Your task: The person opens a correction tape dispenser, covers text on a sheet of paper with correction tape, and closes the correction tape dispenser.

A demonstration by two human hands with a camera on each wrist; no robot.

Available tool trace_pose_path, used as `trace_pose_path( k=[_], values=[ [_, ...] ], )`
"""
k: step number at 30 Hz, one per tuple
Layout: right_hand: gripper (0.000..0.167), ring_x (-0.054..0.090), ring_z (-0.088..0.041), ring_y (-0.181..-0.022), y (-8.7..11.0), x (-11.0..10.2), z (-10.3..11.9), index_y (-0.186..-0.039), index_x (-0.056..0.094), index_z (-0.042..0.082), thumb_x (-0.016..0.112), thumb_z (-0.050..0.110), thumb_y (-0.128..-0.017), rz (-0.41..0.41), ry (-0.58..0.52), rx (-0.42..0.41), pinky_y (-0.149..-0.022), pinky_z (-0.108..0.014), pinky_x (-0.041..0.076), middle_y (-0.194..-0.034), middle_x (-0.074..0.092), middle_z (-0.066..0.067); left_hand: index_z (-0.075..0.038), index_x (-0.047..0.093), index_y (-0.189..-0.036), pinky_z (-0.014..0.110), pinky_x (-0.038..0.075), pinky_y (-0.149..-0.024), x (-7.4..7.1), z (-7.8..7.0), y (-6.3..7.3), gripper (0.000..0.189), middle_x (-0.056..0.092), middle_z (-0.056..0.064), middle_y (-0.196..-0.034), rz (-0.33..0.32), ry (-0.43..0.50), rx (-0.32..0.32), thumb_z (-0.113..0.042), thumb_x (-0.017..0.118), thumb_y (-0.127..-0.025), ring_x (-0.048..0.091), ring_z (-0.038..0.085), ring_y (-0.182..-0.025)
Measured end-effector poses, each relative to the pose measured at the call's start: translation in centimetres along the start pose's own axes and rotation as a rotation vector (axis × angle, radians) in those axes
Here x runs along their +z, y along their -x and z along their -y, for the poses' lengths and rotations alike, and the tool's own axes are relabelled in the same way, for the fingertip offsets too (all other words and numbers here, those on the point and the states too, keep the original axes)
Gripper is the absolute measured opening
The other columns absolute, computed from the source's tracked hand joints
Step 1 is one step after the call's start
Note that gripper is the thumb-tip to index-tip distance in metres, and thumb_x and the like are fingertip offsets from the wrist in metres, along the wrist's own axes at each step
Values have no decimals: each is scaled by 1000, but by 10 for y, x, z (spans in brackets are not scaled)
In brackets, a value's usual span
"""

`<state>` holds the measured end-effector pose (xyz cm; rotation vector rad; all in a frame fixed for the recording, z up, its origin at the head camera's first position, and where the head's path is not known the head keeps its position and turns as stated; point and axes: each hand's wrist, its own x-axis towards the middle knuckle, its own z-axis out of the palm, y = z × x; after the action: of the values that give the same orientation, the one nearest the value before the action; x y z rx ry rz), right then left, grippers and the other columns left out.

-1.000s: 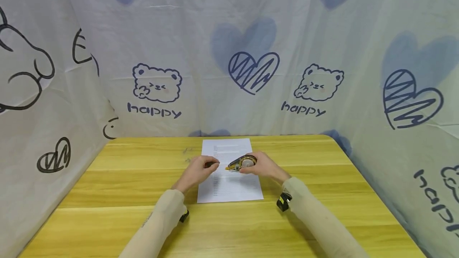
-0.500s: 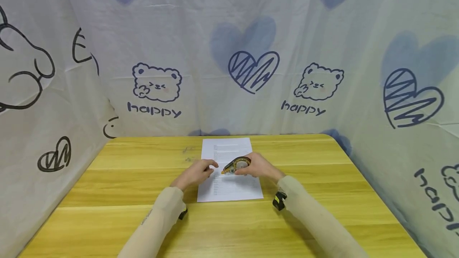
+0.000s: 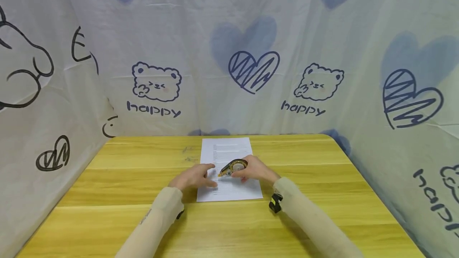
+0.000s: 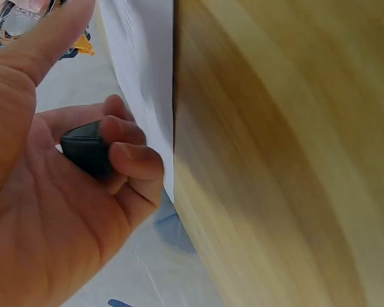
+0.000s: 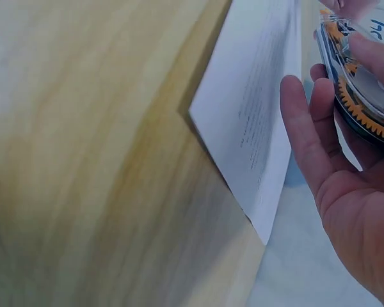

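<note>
In the head view my right hand (image 3: 257, 170) holds a correction tape (image 3: 238, 165) over the printed sheet of paper (image 3: 236, 192), its orange tip pointing left and down. The right wrist view shows an orange gear through the clear case of the correction tape (image 5: 365, 118). My left hand (image 3: 191, 176) is at the paper's left side, thumb and index finger spread apart. Its other fingers curl round a small black cap (image 4: 86, 150), seen in the left wrist view. Whether the tape's tip touches the paper cannot be made out.
The sheet lies on a yellow wooden table (image 3: 322, 186), toward its far edge. Faint dark marks (image 3: 188, 154) show on the wood left of the paper. Patterned white cloth (image 3: 211, 102) surrounds the table at the back and sides.
My right hand has brought the correction tape left and lower over the paper. My left hand has shifted slightly nearer to me, and its thumb and index finger have spread apart.
</note>
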<state>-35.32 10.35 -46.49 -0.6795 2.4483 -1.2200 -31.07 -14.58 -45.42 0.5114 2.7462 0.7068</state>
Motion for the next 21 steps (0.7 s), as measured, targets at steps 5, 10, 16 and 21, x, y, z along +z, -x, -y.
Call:
trace_pose_path(
  k=[5,10,16,21],
  values=[
    [27,69,-18,-61,-3,2,-1,-94,72,10,81,31,-79,-41,96,-37,-59,-30,58,-81,74,-4,-2,37,-149,48,36,-116,2,-1,2,96,47,17,-148,39,-19,-77,-44,82,-75,45,33,-136],
    [26,68,-16,-60,-3,6,-1,-91,72,10,81,32,-80,-39,151,-62,-57,-26,56,-77,74,-4,-4,34,-150,48,32,-118,5,-1,2,100,40,16,-153,67,-63,-124,-50,81,-74,37,34,-143],
    [26,66,-14,-57,-3,9,1,-88,73,12,81,35,-79,-36,227,-74,-52,-23,51,-69,72,1,-4,35,-150,46,32,-119,8,-1,1,98,41,15,-153,60,-97,-115,-48,81,-75,38,33,-142],
    [26,64,-14,-56,-1,11,0,-84,72,12,82,35,-78,-45,229,-57,-52,-24,50,-67,71,1,-3,36,-149,47,33,-118,11,0,2,98,42,16,-152,62,-105,-108,-48,81,-74,38,34,-142]
  ],
)
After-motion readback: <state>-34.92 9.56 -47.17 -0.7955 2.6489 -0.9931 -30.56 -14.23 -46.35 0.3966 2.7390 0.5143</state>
